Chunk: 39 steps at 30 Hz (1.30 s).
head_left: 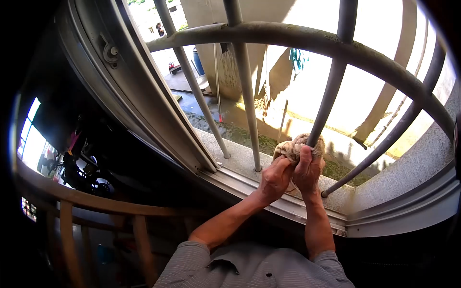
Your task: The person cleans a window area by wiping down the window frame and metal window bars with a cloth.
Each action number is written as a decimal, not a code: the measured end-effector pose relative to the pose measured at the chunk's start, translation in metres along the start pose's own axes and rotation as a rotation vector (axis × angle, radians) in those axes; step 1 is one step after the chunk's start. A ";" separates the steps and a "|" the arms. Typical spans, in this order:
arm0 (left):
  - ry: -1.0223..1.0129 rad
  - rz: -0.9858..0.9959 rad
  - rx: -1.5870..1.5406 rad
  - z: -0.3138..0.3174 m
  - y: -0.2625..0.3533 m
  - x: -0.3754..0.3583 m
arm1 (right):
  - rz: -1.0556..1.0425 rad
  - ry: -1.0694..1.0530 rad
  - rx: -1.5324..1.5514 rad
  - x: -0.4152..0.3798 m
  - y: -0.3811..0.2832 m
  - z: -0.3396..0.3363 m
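A beige, soiled cloth [286,148] is wrapped around the lower part of a grey metal window bar [328,102]. My left hand [277,176] is closed on the cloth at the bar's left side. Beside it, my right hand [309,168] grips the cloth around the same bar, its thumb pointing up along the front. Both arms reach over the window track [249,185] toward the bars. The bar's foot is hidden behind my hands and the cloth.
More upright bars [247,96] stand to either side, joined by a curved crossbar [278,34]. A sliding window frame [144,81] with a latch [110,51] is at left. Below it runs a wooden railing [103,201]. Outside are a wall, a blue barrel [198,61] and wet ground.
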<state>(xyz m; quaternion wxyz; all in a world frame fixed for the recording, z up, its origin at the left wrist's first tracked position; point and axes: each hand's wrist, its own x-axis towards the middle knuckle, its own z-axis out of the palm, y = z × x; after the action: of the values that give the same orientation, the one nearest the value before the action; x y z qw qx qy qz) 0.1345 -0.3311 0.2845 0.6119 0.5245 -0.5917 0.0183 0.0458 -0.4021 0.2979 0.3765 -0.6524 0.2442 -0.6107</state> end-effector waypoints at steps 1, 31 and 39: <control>-0.078 -0.080 0.002 0.000 -0.004 -0.013 | 0.082 -0.048 -0.027 -0.010 -0.001 -0.004; -0.539 0.155 -0.057 -0.012 0.059 -0.089 | 0.724 0.130 1.380 -0.086 0.017 -0.105; -0.197 -0.131 -0.026 -0.010 0.042 -0.073 | 0.701 0.289 1.226 -0.098 -0.004 -0.113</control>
<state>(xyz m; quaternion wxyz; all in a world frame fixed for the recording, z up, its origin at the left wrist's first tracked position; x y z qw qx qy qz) 0.0929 -0.2617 0.2587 0.5573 0.5532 -0.6138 -0.0809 -0.0792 -0.3454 0.2373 0.8127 -0.1196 0.0999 -0.5615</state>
